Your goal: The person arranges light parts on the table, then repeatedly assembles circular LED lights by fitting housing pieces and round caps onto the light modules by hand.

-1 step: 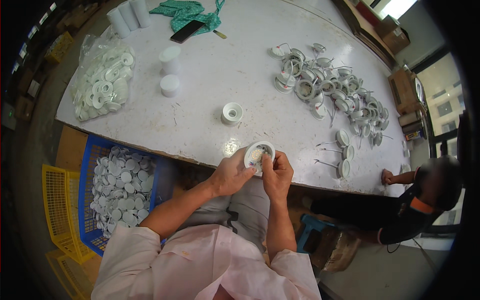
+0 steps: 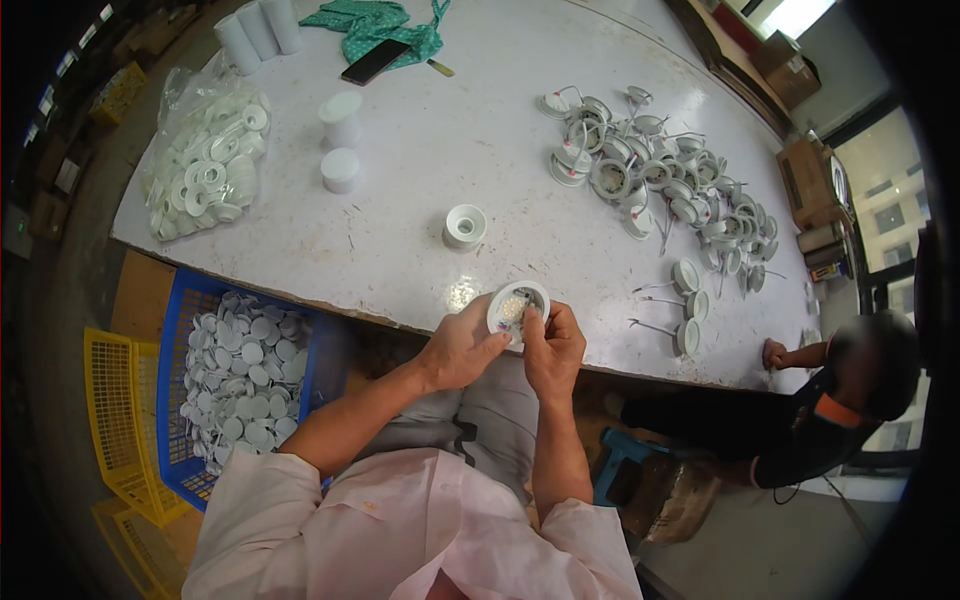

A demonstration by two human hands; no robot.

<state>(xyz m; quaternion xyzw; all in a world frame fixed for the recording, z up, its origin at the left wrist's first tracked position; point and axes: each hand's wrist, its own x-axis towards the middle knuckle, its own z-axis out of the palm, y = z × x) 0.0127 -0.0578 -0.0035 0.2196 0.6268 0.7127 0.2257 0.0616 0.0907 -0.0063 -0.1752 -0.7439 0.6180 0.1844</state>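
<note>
At the near edge of the scuffed white table point(image 2: 395, 225), the left hand point(image 2: 463, 348) and right hand point(image 2: 554, 354) grip a round white lamp fitting point(image 2: 513, 306). A blue basket point(image 2: 170, 400) stands by the table's near-left edge; a window point(image 2: 896, 170) lies beyond its right.

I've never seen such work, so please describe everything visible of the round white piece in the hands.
The round white piece looks like a shallow cup with a thick rim, apparently plastic or metal. Inside, many small yellowish dots show. Its open side faces the camera. By the near edge of the table, the left hand holds its left side; the right hand has its thumb inside the rim.
</note>
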